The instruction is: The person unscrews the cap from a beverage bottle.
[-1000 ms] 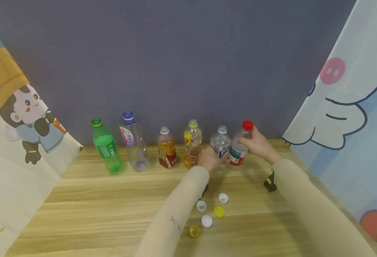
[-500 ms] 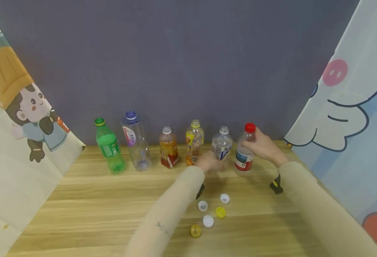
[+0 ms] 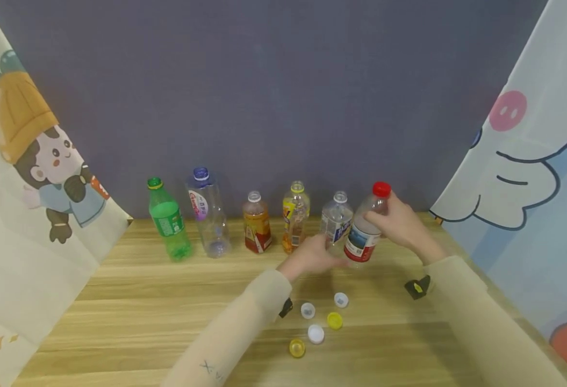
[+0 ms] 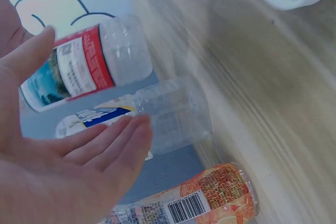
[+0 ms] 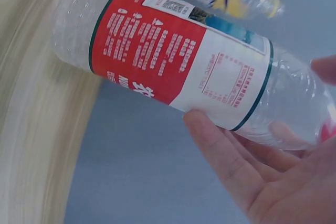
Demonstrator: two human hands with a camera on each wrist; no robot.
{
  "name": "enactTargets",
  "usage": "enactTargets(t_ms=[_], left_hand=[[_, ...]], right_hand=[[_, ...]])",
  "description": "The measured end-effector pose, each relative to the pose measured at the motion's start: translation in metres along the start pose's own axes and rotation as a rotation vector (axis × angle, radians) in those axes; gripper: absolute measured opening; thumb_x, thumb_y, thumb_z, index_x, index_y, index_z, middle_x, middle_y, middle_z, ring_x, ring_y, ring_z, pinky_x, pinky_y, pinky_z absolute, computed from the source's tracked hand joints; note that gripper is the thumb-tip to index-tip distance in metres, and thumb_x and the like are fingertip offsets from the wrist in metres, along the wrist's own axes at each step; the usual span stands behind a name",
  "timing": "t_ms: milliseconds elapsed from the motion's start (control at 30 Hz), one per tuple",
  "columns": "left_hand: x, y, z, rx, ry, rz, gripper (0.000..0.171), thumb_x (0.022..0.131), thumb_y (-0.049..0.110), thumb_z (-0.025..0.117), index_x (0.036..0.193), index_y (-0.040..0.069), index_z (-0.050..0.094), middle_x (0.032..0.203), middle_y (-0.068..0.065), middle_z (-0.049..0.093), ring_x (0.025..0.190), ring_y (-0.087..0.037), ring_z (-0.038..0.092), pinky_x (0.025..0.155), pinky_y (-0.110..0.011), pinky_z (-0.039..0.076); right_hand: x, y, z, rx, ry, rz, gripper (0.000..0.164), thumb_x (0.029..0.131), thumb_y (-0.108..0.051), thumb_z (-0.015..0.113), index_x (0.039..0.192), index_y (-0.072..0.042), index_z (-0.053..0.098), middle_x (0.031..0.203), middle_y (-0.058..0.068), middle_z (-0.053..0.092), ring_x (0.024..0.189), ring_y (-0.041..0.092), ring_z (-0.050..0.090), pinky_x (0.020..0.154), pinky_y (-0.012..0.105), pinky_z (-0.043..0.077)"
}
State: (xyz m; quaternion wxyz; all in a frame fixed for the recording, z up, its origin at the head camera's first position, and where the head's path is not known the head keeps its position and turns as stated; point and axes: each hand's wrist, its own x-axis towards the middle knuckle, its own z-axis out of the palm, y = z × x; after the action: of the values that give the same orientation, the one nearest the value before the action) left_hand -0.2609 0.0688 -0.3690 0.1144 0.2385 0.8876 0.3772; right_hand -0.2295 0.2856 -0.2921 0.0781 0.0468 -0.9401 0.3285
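My right hand (image 3: 403, 224) grips the upper part of a clear water bottle (image 3: 362, 242) with a red cap and a red, white and blue label. The bottle leans, its cap end to the right, and its base appears raised off the table. With fingers extended, my left hand (image 3: 312, 256) is close to the base of that bottle and holds nothing. In the left wrist view its thumb overlaps the bottle label (image 4: 79, 66); contact is unclear. Just behind stands a capless clear bottle (image 3: 336, 217), partly hidden by the left hand.
Along the back of the wooden table (image 3: 167, 306) stand a green bottle (image 3: 169, 226), a tall clear bottle (image 3: 210, 220), an amber drink bottle (image 3: 257, 228) and a yellow-labelled bottle (image 3: 295, 215). Several loose caps, including a white cap (image 3: 316, 334) and a yellow cap (image 3: 334, 321), lie in front.
My right hand has tilted the red-capped bottle and brought it up and nearer. My left hand has drawn back from the capless clear bottle toward the front, its fingers now reaching toward the red-capped bottle's base.
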Motion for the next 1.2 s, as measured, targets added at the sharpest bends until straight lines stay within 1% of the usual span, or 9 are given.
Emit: enactTargets(t_ms=[167, 267, 433, 567, 667, 800, 900, 1033, 1200], left_hand=[[-0.009, -0.004, -0.002, -0.070, 0.091, 0.057, 0.091, 0.074, 0.061, 0.084, 0.142, 0.009, 0.055, 0.135, -0.013, 0.063, 0.121, -0.029, 0.061, 0.097, -0.048, 0.052], [-0.013, -0.007, -0.005, -0.119, 0.143, 0.085, 0.094, 0.072, 0.061, 0.085, 0.145, 0.012, 0.053, 0.140, -0.009, 0.060, 0.127, -0.028, 0.057, 0.102, -0.050, 0.048], [-0.021, -0.014, -0.010, -0.144, 0.182, 0.160, 0.100, 0.070, 0.057, 0.088, 0.152, 0.018, 0.044, 0.144, -0.001, 0.055, 0.132, -0.025, 0.052, 0.108, -0.049, 0.043], [-0.026, -0.022, -0.012, -0.111, 0.217, 0.250, 0.107, 0.068, 0.056, 0.090, 0.154, 0.019, 0.038, 0.150, 0.001, 0.046, 0.137, -0.021, 0.045, 0.110, -0.048, 0.040], [-0.032, -0.025, -0.014, -0.080, 0.250, 0.280, 0.110, 0.066, 0.057, 0.091, 0.155, 0.021, 0.036, 0.151, 0.003, 0.043, 0.136, -0.017, 0.042, 0.111, -0.046, 0.040], [-0.041, -0.027, -0.018, -0.092, 0.292, 0.285, 0.107, 0.064, 0.059, 0.091, 0.151, 0.024, 0.041, 0.136, 0.009, 0.054, 0.123, -0.012, 0.051, 0.104, -0.042, 0.046], [-0.047, -0.028, -0.022, -0.096, 0.346, 0.293, 0.101, 0.063, 0.059, 0.092, 0.147, 0.026, 0.046, 0.122, 0.013, 0.059, 0.110, -0.009, 0.057, 0.095, -0.039, 0.051], [-0.056, -0.031, -0.028, -0.035, 0.421, 0.320, 0.096, 0.066, 0.054, 0.092, 0.145, 0.024, 0.049, 0.117, 0.012, 0.062, 0.102, -0.009, 0.060, 0.088, -0.037, 0.053], [-0.066, -0.038, -0.034, 0.056, 0.486, 0.362, 0.084, 0.068, 0.050, 0.093, 0.137, 0.019, 0.056, 0.115, 0.008, 0.066, 0.096, -0.009, 0.063, 0.081, -0.034, 0.055]], right_hand=[[-0.008, -0.014, 0.007, 0.086, 0.021, -0.034, 0.055, 0.098, -0.030, 0.060, 0.139, -0.002, 0.037, 0.123, 0.029, 0.062, 0.104, 0.041, 0.067, 0.066, 0.040, 0.062], [-0.013, -0.022, 0.012, 0.154, 0.021, -0.052, 0.052, 0.098, -0.028, 0.060, 0.137, -0.003, 0.037, 0.122, 0.027, 0.061, 0.104, 0.039, 0.067, 0.065, 0.039, 0.062], [-0.020, -0.033, 0.020, 0.285, 0.021, -0.096, 0.046, 0.100, -0.025, 0.058, 0.136, -0.003, 0.039, 0.119, 0.024, 0.060, 0.103, 0.038, 0.066, 0.064, 0.039, 0.062], [-0.022, -0.038, 0.031, 0.388, 0.045, -0.147, 0.044, 0.100, -0.020, 0.059, 0.136, -0.001, 0.040, 0.119, 0.025, 0.060, 0.103, 0.040, 0.066, 0.064, 0.039, 0.062], [-0.024, -0.043, 0.040, 0.445, 0.077, -0.186, 0.044, 0.100, -0.017, 0.059, 0.135, 0.002, 0.041, 0.119, 0.026, 0.060, 0.100, 0.038, 0.067, 0.063, 0.039, 0.062], [-0.028, -0.050, 0.048, 0.520, 0.118, -0.224, 0.043, 0.101, -0.015, 0.059, 0.135, 0.006, 0.042, 0.117, 0.026, 0.061, 0.095, 0.026, 0.067, 0.061, 0.040, 0.062], [-0.031, -0.056, 0.052, 0.575, 0.139, -0.249, 0.043, 0.100, -0.012, 0.059, 0.135, 0.006, 0.043, 0.113, 0.026, 0.061, 0.090, 0.018, 0.067, 0.061, 0.041, 0.062], [-0.034, -0.065, 0.058, 0.636, 0.141, -0.270, 0.044, 0.100, -0.011, 0.060, 0.137, 0.004, 0.042, 0.110, 0.027, 0.061, 0.086, 0.020, 0.069, 0.060, 0.042, 0.062], [-0.037, -0.072, 0.068, 0.671, 0.094, -0.260, 0.046, 0.100, -0.012, 0.060, 0.140, 0.002, 0.041, 0.114, 0.027, 0.061, 0.087, 0.023, 0.069, 0.061, 0.042, 0.062]])
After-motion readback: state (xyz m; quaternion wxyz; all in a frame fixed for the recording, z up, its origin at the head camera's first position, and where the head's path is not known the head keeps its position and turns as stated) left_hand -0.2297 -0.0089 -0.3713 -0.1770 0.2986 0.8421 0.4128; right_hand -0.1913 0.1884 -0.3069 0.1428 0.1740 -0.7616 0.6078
